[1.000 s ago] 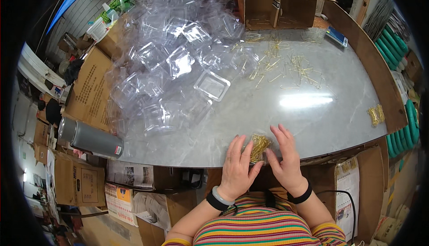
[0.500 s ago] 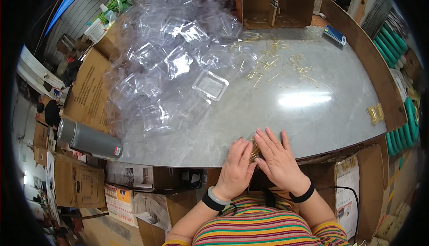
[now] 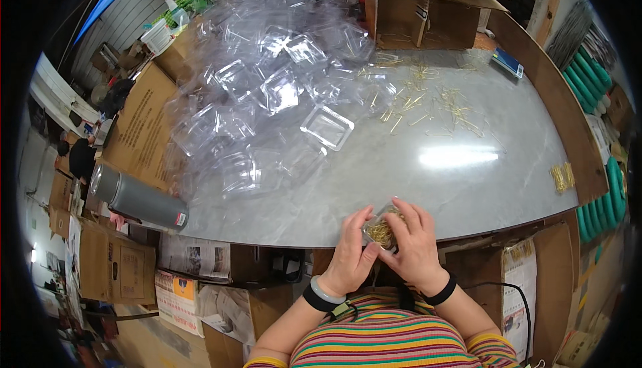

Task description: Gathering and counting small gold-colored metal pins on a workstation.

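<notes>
The clear box [image 3: 370, 232] is between the two hands at the near edge of the surface [image 3: 374, 170], and much of it is covered. The left hand [image 3: 351, 253] is partly curled along its left side, thumb at the near edge, and has hold of it; the palm side is hidden. The right hand [image 3: 413, 247] has its fingers bent over the right part of the box, hiding the rim there and some of the gold wires [image 3: 382, 235] inside. Whether those fingertips grip the box or only press on the wires cannot be told. The underside of the box is out of sight.

A big heap of clear trays [image 3: 267, 97] fills the left and back of the surface; the trays overlap and glare so much that single ones are hard to pick out. Right of the heap lie loose wires [image 3: 414, 97], tangled, and at the far right edge a small bundle [image 3: 562, 178]. A cardboard box [image 3: 448, 27] stands at the back, its top cut off by the frame. A grey bottle [image 3: 147, 202] lies at the left edge, well apart from the hands. Beyond it, a dark shape [image 3: 81, 159] is too small to make out.
</notes>
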### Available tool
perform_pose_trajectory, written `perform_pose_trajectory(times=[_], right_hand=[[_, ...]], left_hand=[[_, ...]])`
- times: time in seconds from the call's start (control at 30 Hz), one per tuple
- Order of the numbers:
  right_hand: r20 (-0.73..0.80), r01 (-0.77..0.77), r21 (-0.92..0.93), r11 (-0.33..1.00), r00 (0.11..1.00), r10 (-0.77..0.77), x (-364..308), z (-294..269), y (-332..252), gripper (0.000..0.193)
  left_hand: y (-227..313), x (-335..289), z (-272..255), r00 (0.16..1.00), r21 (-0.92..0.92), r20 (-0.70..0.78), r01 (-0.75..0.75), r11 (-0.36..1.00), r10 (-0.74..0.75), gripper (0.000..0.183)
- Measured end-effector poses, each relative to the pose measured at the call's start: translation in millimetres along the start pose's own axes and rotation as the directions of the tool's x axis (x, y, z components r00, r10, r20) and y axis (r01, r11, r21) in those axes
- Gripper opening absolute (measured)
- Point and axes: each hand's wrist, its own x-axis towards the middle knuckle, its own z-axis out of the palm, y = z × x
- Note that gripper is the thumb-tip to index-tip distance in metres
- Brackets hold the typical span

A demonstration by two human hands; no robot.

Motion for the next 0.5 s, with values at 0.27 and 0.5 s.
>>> perform_pose_trajectory(times=[0.27, 0.5], right_hand=[[0.022, -0.114, -0.197, 0.974, 0.992, 0.121, 2, 1, -11, 0.068], [0.017, -0.116, -0.193, 0.974, 0.992, 0.122, 1, 1, -11, 0.059]], left_hand=[[9, 3, 7, 1.000, 0.281, -0.014, -0.012, 0.960, 0.016, 0.052], [3, 4, 8, 0.997, 0.325, 0.038, -0.079, 0.942, 0.070, 0.054]])
